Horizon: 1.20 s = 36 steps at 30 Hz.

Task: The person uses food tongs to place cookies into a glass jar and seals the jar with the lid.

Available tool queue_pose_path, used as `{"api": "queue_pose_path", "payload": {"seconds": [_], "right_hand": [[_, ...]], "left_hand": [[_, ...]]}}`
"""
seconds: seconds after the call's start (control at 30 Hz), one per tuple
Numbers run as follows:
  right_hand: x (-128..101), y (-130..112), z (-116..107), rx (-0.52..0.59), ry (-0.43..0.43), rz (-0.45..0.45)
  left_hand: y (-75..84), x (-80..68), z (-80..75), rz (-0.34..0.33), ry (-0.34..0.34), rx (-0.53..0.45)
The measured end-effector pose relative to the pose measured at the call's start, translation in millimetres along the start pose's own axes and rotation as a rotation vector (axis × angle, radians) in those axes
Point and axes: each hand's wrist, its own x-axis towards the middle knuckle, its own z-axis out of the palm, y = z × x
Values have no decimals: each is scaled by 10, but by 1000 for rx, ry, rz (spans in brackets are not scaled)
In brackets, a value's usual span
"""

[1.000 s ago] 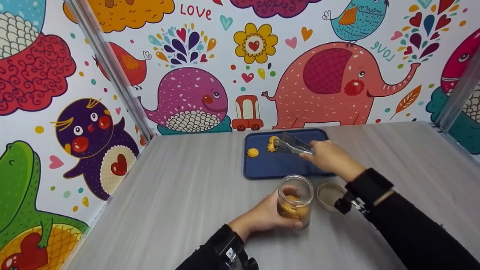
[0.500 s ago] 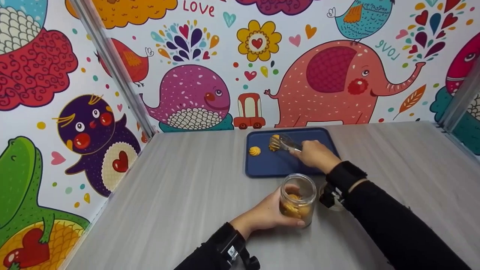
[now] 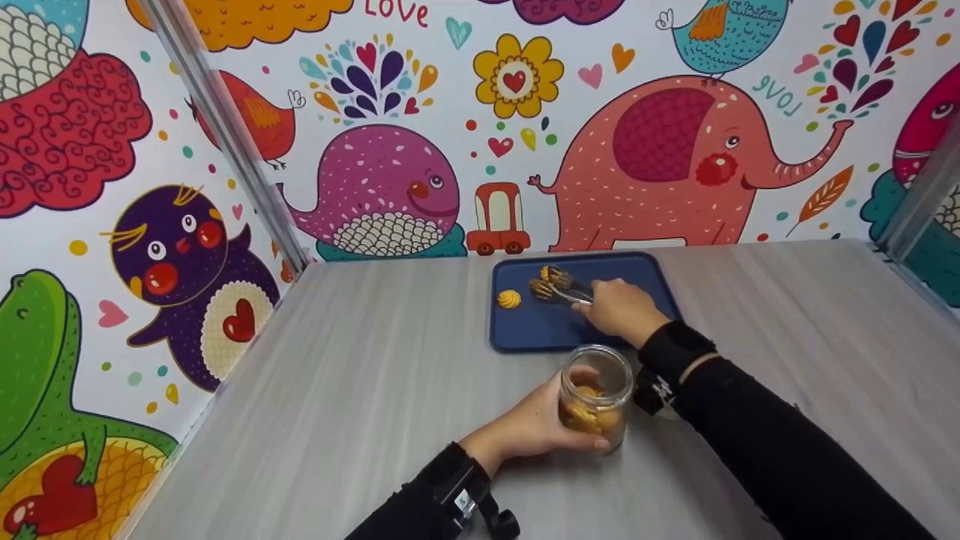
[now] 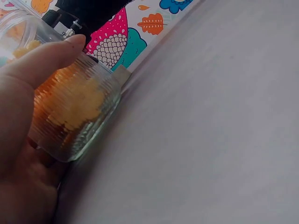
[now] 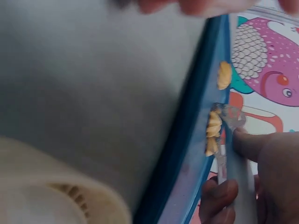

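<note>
My left hand (image 3: 534, 426) grips a clear glass jar (image 3: 616, 420) from its left side, thumb across the front. Piped yellow cookies (image 4: 77, 100) lie inside the jar, which has no lid on. Over a blue tray (image 3: 517, 337), my right hand (image 3: 621, 309) holds a pair of tongs (image 3: 574, 293). The tongs' tips are at piped cookie pieces (image 5: 214, 123) on the tray; whether these are one cookie or two I cannot tell. Another swirled cookie (image 3: 509, 299) lies left of them, untouched by the tongs.
A round lid (image 5: 100, 196) lies on the table right of the jar, mostly hidden by the right wrist in the head view. The grey table (image 3: 360, 375) meets a patterned wall (image 3: 390, 195) behind the tray.
My right hand has moved left over the tray with the tongs, and their tips have turned at the cookie pieces. The left hand and jar keep their place.
</note>
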Motion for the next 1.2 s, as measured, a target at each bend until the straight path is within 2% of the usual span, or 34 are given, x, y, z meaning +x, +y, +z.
{"api": "queue_pose_path", "payload": {"seconds": [0.37,0.87,1.07,1.2], "right_hand": [[-51,0,9,-36,149,-99],[-204,132,-13,-110,191,-102],[-279,235,-19,-100,234,-159],[-327,306,-40,-99,224,-167]], "left_hand": [[14,-5,2,-12,-15,23],[26,-25,13,2,-16,1],[27,-18,6,-8,-15,-8],[11,-6,8,-3,-7,-11]]}}
